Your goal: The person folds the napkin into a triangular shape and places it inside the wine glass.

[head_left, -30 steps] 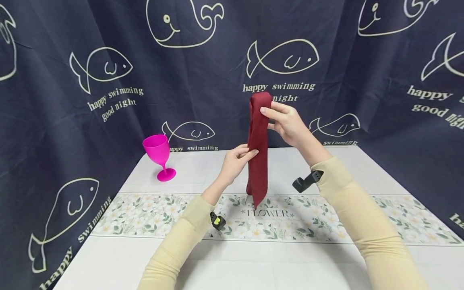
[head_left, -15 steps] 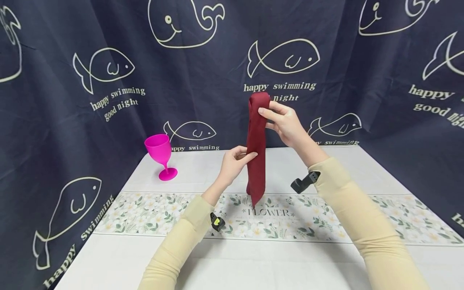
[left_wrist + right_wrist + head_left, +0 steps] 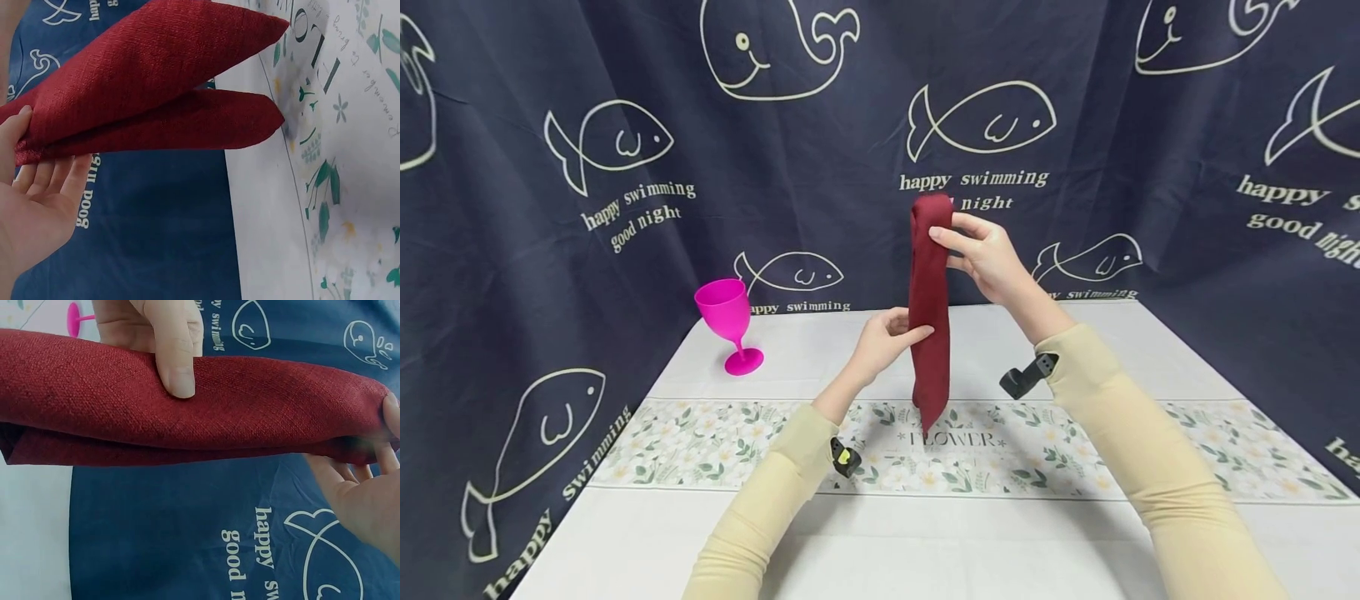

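A dark red cloth napkin (image 3: 931,292), folded into a long strip, hangs upright above the table's middle in the head view. Near its top my right hand (image 3: 992,260) pinches the right edge, thumb in front. Lower down, at the left edge, my left hand (image 3: 880,343) pinches the cloth with the thumb across its front. Two pointed ends of the napkin (image 3: 187,119) stand apart in the left wrist view. In the right wrist view, the left thumb lies across the cloth's middle, while my right hand (image 3: 369,500) holds the far end.
A bright pink goblet (image 3: 726,317) stands upright at the table's left rear. A floral printed band (image 3: 700,442) with lettering crosses the white table (image 3: 970,542). Dark blue curtains (image 3: 842,183) with fish drawings surround the back and sides.
My left hand has slid slightly down the napkin. The right hand and the napkin's top have shifted a little left and down. The goblet stays in place.
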`<state>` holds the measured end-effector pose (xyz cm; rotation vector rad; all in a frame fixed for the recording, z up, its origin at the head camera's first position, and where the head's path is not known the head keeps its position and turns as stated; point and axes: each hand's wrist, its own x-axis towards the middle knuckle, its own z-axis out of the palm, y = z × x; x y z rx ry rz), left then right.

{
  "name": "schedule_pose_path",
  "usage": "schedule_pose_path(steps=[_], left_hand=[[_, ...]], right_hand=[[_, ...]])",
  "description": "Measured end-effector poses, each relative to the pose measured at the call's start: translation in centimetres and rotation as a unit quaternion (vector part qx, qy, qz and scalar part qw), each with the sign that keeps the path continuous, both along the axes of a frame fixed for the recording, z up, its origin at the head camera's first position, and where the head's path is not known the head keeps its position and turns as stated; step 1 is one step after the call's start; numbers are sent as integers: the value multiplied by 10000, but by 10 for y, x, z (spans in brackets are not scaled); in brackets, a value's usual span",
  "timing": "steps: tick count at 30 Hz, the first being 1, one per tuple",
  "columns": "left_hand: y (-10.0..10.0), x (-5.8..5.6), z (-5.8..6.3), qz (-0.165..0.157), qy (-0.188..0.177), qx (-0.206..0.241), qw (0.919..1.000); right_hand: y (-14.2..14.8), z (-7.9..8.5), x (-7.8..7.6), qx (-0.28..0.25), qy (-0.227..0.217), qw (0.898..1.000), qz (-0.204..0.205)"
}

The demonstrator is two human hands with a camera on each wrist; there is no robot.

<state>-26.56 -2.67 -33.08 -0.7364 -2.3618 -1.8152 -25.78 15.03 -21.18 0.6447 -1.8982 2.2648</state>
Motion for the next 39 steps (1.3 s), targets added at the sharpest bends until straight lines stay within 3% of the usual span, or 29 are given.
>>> schedule_pose_path(steps=[9,15,24,32,39], left_hand=[[3,2,-4,-149,-100,69,9998],[4,6,-1,-27,256,35,9997],[9,3,-7,17,602,102,9981],[6,28,15,80,689,75,9976],[5,29,16,143,481,299,9983]], right_hand=[[1,-2,-1,-144,152,9998,-58],[5,-2,-1,-149,45,9999,-68],[14,-11,-3,501,45,9985,210],[18,-23,-8,1370,56,9894,470],[20,-34,-7,1980,-144,9784,583]])
